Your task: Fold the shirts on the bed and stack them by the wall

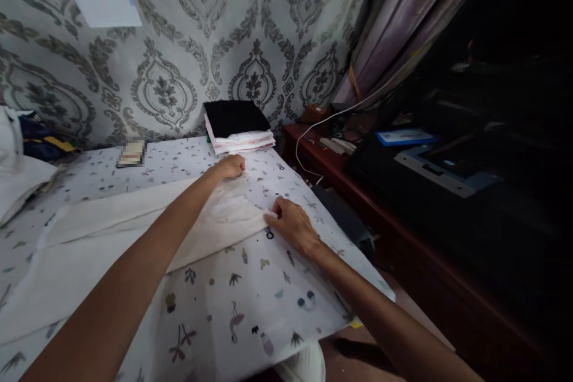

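A cream-white garment [197, 236] that looks like a pair of trousers lies flat across the patterned sheet, its long parts stretching to the left. At its far right corner my left hand [231, 167] is closed in a fist-like grip on the cloth. My right hand [293, 224] pinches the near right corner between thumb and fingers. Between both hands the cloth's right end looks thin and slightly wrinkled. My left forearm crosses over the garment and hides part of it.
A folded stack of clothes [239, 125], black on top, sits by the wall. A small blurred card-like item [131, 153] lies left of it. White and dark clothes [27, 161] are heaped at far left. A reddish-brown cabinet [340, 176] with a white cable [299, 152] stands right.
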The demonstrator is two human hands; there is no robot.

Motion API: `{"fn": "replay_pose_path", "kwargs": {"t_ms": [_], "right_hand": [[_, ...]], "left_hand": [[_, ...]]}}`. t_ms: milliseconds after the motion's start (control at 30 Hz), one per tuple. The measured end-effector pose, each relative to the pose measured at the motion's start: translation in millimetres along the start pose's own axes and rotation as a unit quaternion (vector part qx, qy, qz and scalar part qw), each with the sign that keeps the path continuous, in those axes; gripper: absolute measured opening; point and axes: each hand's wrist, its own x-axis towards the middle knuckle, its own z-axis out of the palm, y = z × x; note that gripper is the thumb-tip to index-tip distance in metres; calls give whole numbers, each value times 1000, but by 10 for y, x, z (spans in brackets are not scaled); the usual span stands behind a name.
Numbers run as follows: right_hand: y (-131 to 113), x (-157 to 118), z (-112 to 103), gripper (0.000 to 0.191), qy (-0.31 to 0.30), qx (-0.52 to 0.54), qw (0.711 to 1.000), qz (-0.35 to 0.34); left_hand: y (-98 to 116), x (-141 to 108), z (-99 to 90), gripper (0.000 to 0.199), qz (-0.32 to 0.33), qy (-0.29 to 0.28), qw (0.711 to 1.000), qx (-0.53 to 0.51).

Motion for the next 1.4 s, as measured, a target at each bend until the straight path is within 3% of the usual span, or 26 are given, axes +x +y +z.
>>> {"fn": "replay_pose_path", "kwargs": {"t_ms": [167, 300, 467, 633, 800, 933, 1133, 1400], "right_hand": [[-78, 39, 20, 12, 38, 116, 992, 16], [-332, 8, -29, 14, 112, 198, 974, -13], [-944, -162, -48, 18, 161, 225, 951, -136], [-1649, -418, 270, 30, 88, 90, 954, -271], [-2161, -600, 816, 27, 13, -136, 898, -418], [-2310, -640, 1186, 25, -11, -185, 867, -462], [-2368, -621, 1456, 23, -23, -201, 863, -464], [-2411, -678, 1482, 20, -14, -192, 854, -484]], "left_hand": [[84, -138, -82, 16, 15, 17, 1000, -16], [55, -434, -417, 21, 31, 57, 996, -69], [-194, -1023, -996, 25, 7, 69, 980, -187], [-693, -1697, -1312, 30, -41, 83, 928, -361], [-1241, -2165, -1330, 22, -68, 65, 878, -469], [-1509, -2309, -1261, 22, -101, 98, 854, -501], [-1695, -2343, -1125, 23, -110, 152, 873, -450], [-1818, -2347, -1069, 27, -110, 204, 913, -335]]}}
